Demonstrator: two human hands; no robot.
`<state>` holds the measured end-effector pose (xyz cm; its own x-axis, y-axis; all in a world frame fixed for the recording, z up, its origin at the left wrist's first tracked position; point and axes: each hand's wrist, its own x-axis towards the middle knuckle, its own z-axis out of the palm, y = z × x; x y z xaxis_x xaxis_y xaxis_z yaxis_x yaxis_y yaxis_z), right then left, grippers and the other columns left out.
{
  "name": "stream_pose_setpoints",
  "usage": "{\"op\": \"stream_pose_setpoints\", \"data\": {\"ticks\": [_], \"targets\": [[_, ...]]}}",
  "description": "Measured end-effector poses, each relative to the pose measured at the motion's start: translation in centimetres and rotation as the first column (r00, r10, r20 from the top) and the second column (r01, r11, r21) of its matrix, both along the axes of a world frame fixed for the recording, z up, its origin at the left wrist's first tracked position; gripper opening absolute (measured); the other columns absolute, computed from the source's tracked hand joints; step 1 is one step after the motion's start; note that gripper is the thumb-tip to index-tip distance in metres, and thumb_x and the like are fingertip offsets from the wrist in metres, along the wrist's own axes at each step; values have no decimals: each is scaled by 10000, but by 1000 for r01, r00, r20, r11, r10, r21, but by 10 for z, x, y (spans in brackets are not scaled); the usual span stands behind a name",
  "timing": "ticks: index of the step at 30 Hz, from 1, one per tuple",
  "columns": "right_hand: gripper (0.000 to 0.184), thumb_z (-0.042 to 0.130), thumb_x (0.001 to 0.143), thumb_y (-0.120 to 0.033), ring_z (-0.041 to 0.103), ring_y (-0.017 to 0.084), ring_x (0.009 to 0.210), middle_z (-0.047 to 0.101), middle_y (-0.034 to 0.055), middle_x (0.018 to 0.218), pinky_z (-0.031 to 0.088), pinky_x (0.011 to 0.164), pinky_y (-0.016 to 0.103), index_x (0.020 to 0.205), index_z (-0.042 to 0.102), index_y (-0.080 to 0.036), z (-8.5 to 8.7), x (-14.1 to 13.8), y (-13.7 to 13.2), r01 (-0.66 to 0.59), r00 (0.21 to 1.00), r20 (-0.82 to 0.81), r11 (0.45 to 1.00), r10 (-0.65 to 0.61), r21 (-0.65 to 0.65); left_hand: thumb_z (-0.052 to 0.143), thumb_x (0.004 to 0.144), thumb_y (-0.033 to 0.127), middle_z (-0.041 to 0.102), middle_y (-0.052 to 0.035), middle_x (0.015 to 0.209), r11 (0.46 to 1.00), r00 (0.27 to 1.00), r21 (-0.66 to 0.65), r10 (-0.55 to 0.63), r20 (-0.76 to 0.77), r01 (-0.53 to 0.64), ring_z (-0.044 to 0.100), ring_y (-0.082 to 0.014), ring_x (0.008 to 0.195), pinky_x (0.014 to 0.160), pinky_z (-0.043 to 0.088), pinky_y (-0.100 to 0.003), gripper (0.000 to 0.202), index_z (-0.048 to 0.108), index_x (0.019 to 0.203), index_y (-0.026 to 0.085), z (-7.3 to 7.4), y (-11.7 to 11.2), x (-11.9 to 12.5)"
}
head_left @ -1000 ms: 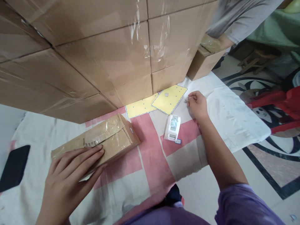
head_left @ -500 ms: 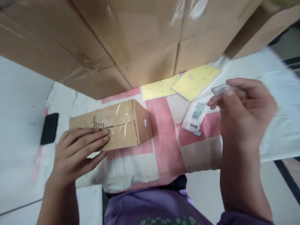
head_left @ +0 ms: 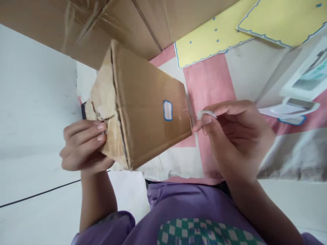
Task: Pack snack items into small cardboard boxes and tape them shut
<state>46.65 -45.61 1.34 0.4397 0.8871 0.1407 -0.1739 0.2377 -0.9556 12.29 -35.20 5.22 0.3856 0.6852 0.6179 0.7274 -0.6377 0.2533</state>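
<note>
A brown cardboard box [head_left: 148, 92] is tipped up, with a broad side facing me. My left hand [head_left: 83, 146] grips its taped left end, fingers on top and thumb partly hidden beneath. On the facing side is a small white label with a blue border [head_left: 168, 110]. Just off the box's right edge, my right hand [head_left: 235, 136] pinches a small white sticker [head_left: 206, 114] between thumb and fingers. Whether the sticker touches the box I cannot tell.
Large taped cardboard boxes [head_left: 143, 20] stand along the back. Yellow sheets with blue edging [head_left: 209, 41] lie behind my right hand. To the right is a white packet with a printed panel [head_left: 306, 75]. Everything rests on a pink and white checked cloth [head_left: 209, 81].
The box, flat on the cloth before, is now lifted and turned by my left hand, its labelled side toward me. My right hand has brought the white sticker left to the box's edge.
</note>
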Motion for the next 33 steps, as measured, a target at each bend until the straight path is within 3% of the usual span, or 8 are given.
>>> {"op": "stream_pose_setpoints", "data": {"ticks": [1, 3, 5, 10, 14, 18, 27, 33], "targets": [[84, 729, 962, -203, 696, 157, 710, 687, -18, 857, 619, 668, 332, 993, 688, -269, 0, 1, 1, 16, 1000, 8, 1000, -16, -10, 648, 742, 748, 623, -13, 598, 981, 988, 112, -155, -11, 155, 618, -194, 608, 576, 528, -386, 543, 523, 632, 231, 2, 1, 7], [113, 730, 956, -175, 726, 173, 775, 721, -13, 874, 636, 713, 338, 1001, 706, -276, 0, 1, 4, 67, 995, 69, 998, -66, -12, 736, 696, 682, 719, -42, 730, 858, 901, 275, -423, -98, 433, 687, -226, 690, 538, 525, -369, 477, 604, 687, 223, 7, 0, 20], [168, 725, 952, -152, 756, 199, 881, 762, -6, 945, 660, 798, 367, 1021, 724, -305, -1, -2, 5, 96, 982, 161, 995, -100, 32, 802, 632, 658, 771, -73, 867, 798, 847, 283, -506, -162, 531, 726, -267, 782, 534, 541, -384, 478, 660, 754, 218, 12, -3, 31], [308, 724, 893, -11, 788, 203, 963, 798, 20, 1082, 697, 874, 344, 1057, 753, -270, -1, -11, 4, 70, 946, 304, 985, -116, 156, 829, 583, 638, 801, -43, 913, 869, 870, 111, -461, -176, 483, 731, -293, 774, 520, 544, -432, 438, 735, 801, 270, 24, -15, 43], [285, 729, 867, 25, 790, 192, 931, 789, 25, 1076, 713, 843, 325, 962, 754, -242, -2, -10, 1, 130, 921, 352, 982, -170, 135, 886, 510, 526, 817, -60, 1015, 858, 837, 1, -500, -225, 513, 739, -315, 796, 542, 535, -461, 452, 779, 852, 252, 32, -20, 50], [216, 775, 869, -38, 750, 156, 806, 747, 10, 943, 702, 695, 280, 863, 743, -251, -5, -8, 1, 216, 880, 410, 971, -238, 100, 897, 487, 436, 816, -62, 1055, 859, 824, -46, -503, -260, 510, 738, -327, 795, 549, 516, -479, 465, 797, 897, 242, 36, -20, 61], [292, 711, 889, 19, 791, 187, 924, 800, 9, 996, 712, 852, 332, 972, 770, -254, -9, -8, 6, 136, 965, 225, 991, -134, 3, 845, 549, 370, 815, -19, 1080, 864, 834, -66, -500, -231, 500, 728, -286, 745, 515, 468, -460, 296, 784, 809, 242, 38, -17, 68], [304, 707, 877, 34, 803, 195, 931, 817, 19, 1022, 710, 866, 324, 975, 774, -245, -7, -6, 6, 118, 961, 253, 993, -111, -13, 861, 530, 350, 803, -10, 1144, 853, 816, -103, -521, -251, 512, 725, -280, 778, 540, 470, -453, 323, 786, 828, 248, 41, -17, 67]]}}
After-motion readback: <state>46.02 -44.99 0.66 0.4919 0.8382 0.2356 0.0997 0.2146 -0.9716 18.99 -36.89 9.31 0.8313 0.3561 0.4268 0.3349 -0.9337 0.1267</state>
